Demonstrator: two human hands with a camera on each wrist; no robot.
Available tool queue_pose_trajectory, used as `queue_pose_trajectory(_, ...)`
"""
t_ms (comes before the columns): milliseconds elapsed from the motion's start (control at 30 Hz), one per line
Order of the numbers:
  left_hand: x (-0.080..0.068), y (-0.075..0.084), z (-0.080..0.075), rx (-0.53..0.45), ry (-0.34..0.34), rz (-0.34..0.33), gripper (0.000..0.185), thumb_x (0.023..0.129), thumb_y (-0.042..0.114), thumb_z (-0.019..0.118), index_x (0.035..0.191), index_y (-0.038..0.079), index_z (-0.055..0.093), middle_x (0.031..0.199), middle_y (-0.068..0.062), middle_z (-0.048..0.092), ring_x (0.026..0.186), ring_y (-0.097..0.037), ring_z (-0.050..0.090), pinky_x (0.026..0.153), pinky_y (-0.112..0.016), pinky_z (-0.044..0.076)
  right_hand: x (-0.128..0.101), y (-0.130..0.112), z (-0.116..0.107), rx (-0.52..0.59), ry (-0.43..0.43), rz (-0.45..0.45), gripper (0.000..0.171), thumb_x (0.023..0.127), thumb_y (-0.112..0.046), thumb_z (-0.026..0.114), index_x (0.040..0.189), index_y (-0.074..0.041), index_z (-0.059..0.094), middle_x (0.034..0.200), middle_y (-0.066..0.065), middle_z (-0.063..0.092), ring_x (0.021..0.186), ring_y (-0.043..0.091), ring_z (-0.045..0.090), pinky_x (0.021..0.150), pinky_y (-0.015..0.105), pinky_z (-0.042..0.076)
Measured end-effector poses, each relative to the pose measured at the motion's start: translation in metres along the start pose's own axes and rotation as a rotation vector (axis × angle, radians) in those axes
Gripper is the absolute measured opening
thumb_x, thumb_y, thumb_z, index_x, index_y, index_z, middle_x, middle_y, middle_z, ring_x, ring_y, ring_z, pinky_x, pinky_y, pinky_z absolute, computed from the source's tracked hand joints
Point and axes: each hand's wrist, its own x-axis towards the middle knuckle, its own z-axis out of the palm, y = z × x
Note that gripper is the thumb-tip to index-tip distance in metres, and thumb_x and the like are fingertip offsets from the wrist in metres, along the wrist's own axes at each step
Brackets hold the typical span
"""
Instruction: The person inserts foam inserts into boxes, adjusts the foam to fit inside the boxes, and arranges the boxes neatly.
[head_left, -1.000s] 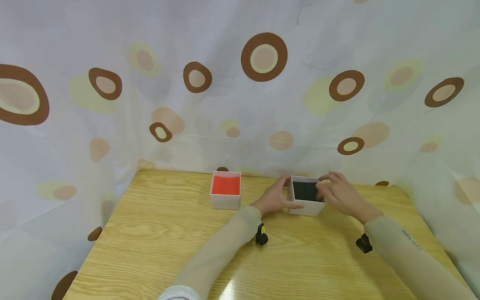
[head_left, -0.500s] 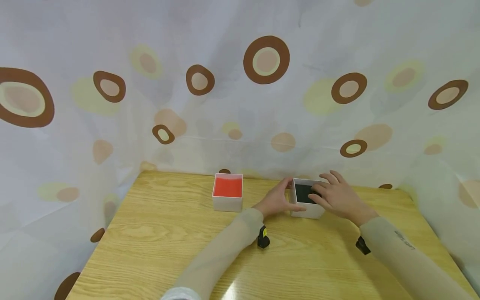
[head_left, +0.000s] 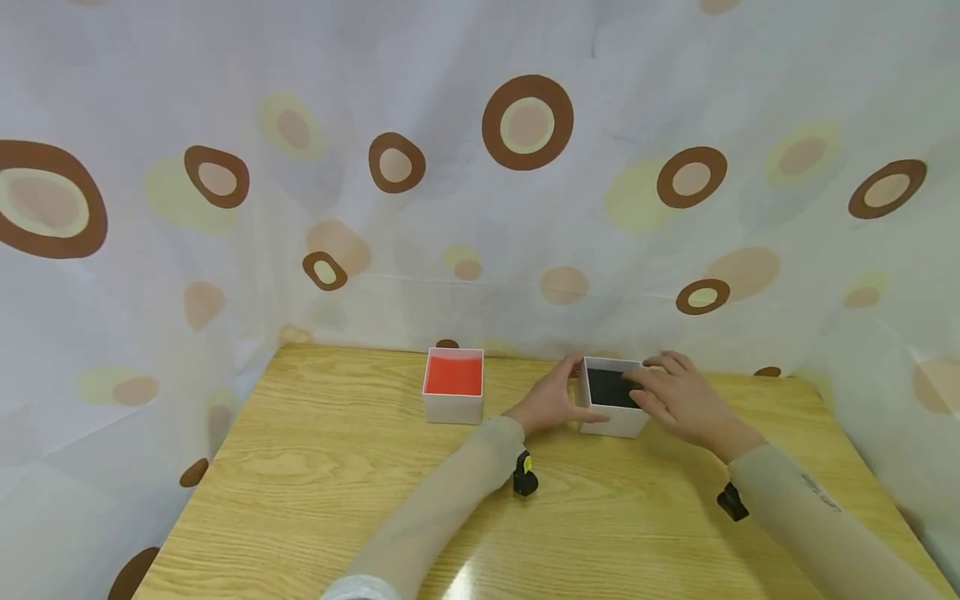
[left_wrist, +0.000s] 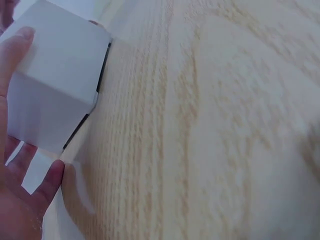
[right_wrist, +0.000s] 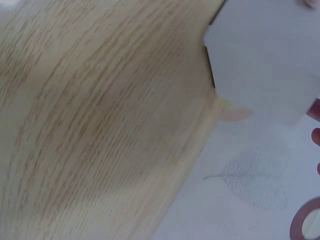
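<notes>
A white box with a black lining stands near the table's far edge, right of centre. My left hand grips its left side, thumb along the front wall and fingers at the back corner. In the left wrist view the box sits between that hand's thumb and fingers. My right hand lies over the box's right rim, with straight fingers reaching across the dark opening. In the right wrist view there is the box's white wall and only a fingertip at the frame's edge.
A second white box with a red lining stands about a hand's width to the left. The wooden table is closed in by a spotted curtain at the back and sides. Small black cameras hang under both forearms.
My right hand left the box's far rim, and its fingers now lie flatter across the opening. The left hand keeps its hold and the box has not moved.
</notes>
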Motion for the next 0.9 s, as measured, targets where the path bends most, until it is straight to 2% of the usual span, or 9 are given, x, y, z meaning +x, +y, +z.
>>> queue_pose_trajectory(167,-0.002,-0.001,-0.001,-0.022,0.007,0.004,0.097,0.077,0.036,0.095,0.155,0.022,0.039,0.146,0.008,0.052,0.14,-0.014,0.05,0.117,-0.033,0.04,-0.008,0.004,-0.004,0.105,0.096,0.046,0.028,0.109,-0.019,0.053,0.117,-0.003,0.075,0.106,0.009,0.074,0.115,0.039,0.055,0.103,0.059,0.036)
queue_pose_trajectory(333,-0.003,0.0,0.0,-0.033,0.016,0.009,0.098,0.077,0.034,0.095,0.156,0.021,0.039,0.147,0.007,0.053,0.139,-0.015,0.05,0.117,-0.034,0.039,-0.012,0.004,-0.003,0.102,0.054,-0.035,0.021,0.103,-0.013,0.06,0.096,-0.012,0.079,0.103,0.002,0.075,0.117,0.037,0.058,0.104,0.056,0.037)
queue_pose_trajectory(433,-0.002,-0.002,0.0,-0.034,0.017,0.003,0.096,0.077,0.035,0.095,0.154,0.024,0.04,0.146,0.008,0.053,0.139,-0.013,0.05,0.116,-0.033,0.04,-0.012,0.0,-0.001,0.106,0.022,-0.048,0.021,0.101,-0.013,0.062,0.089,-0.015,0.079,0.096,-0.002,0.076,0.115,0.036,0.059,0.104,0.056,0.036)
queue_pose_trajectory(567,0.002,-0.005,0.001,-0.044,0.01,-0.005,0.095,0.077,0.037,0.095,0.154,0.026,0.039,0.146,0.009,0.052,0.139,-0.013,0.049,0.117,-0.035,0.04,-0.008,-0.006,-0.001,0.102,-0.039,0.005,0.023,0.103,-0.018,0.063,0.087,-0.015,0.079,0.092,-0.006,0.076,0.116,0.035,0.059,0.106,0.057,0.035)
queue_pose_trajectory(700,0.005,-0.007,0.002,-0.046,0.014,-0.009,0.094,0.078,0.036,0.094,0.154,0.026,0.039,0.147,0.01,0.051,0.14,-0.012,0.048,0.117,-0.035,0.039,-0.002,-0.011,-0.004,0.061,-0.057,0.002,0.026,0.104,-0.025,0.063,0.085,-0.016,0.078,0.089,-0.007,0.076,0.114,0.034,0.061,0.108,0.057,0.036)
queue_pose_trajectory(833,0.006,-0.004,0.004,-0.083,0.0,0.004,0.093,0.082,0.032,0.092,0.156,0.022,0.036,0.15,0.006,0.049,0.144,-0.015,0.045,0.119,-0.036,0.036,-0.001,-0.012,-0.006,0.053,-0.036,-0.015,0.02,0.103,-0.024,0.064,0.095,-0.014,0.078,0.096,-0.002,0.075,0.114,0.036,0.06,0.107,0.058,0.036)
queue_pose_trajectory(900,0.005,-0.002,0.005,-0.112,-0.015,-0.01,0.096,0.084,0.031,0.09,0.159,0.02,0.032,0.156,0.004,0.045,0.148,-0.017,0.04,0.121,-0.038,0.033,-0.003,-0.011,-0.007,0.059,-0.016,-0.009,0.017,0.103,-0.021,0.064,0.102,-0.011,0.078,0.103,0.002,0.074,0.113,0.037,0.06,0.106,0.058,0.037)
